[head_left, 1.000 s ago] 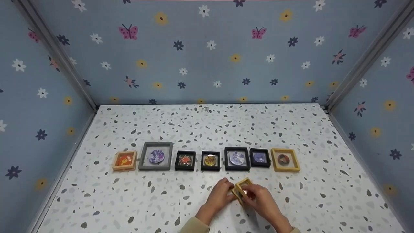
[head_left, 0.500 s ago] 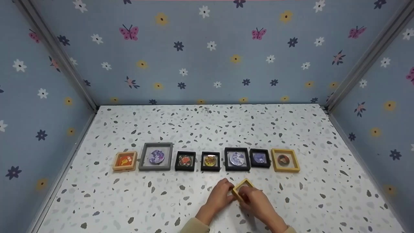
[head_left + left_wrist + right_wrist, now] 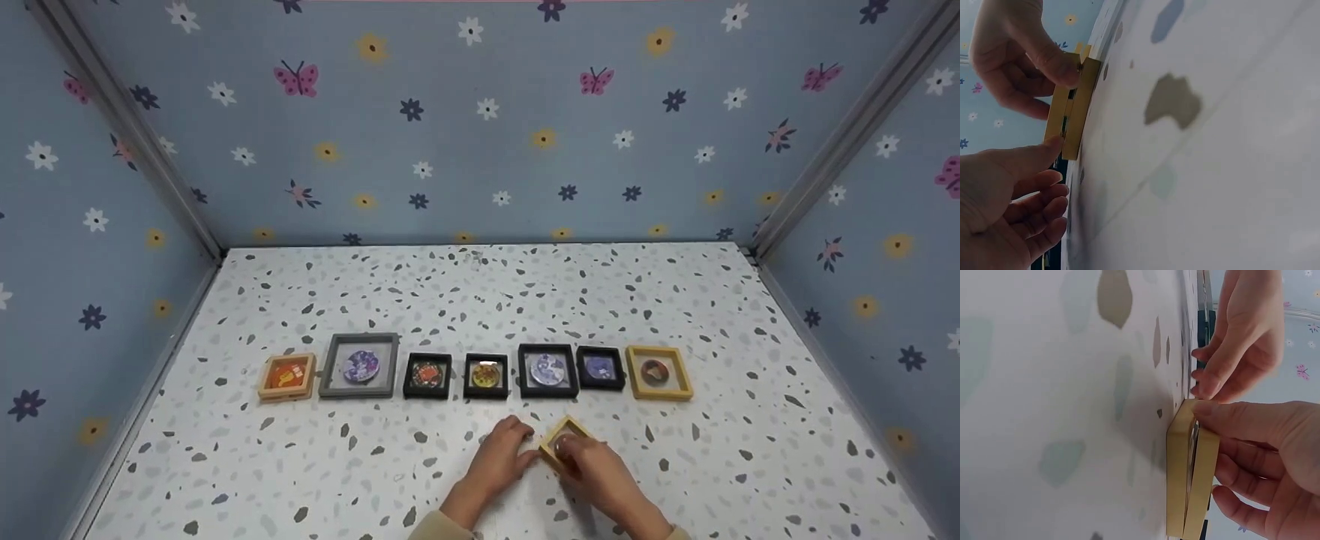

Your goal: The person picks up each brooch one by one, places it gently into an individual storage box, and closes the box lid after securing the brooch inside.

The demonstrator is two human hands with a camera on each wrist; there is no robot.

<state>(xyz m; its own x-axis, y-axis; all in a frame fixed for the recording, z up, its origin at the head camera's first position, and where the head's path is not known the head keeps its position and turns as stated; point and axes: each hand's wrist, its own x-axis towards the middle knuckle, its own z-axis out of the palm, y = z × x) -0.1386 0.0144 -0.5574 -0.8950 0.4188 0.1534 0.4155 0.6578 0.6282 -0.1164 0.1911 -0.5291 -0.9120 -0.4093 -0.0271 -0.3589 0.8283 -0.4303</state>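
Near the front of the table, my right hand (image 3: 600, 472) holds a small yellow display frame (image 3: 553, 433), turned cornerwise. The right wrist view shows that thumb along the seam between the frame's two halves (image 3: 1179, 478), with a narrow gap still showing. My right fingers reach over the top face and hide most of what is inside. My left hand (image 3: 491, 459) is beside the frame's left corner, its fingers loosely bent and not round it. In the left wrist view its thumb overlaps the frame's edge (image 3: 1081, 112).
A row of display frames with round pieces lies behind my hands: an orange frame (image 3: 285, 396), a larger grey frame (image 3: 357, 394), several black frames (image 3: 523, 373) and another yellow frame (image 3: 634, 375). Flower-patterned walls (image 3: 450, 135) enclose the speckled table (image 3: 337, 465).
The yellow frame's two halves, spread apart a second ago, are now nearly together. My right fingers have come down over the top, and my left hand has drawn slightly left from the frame.
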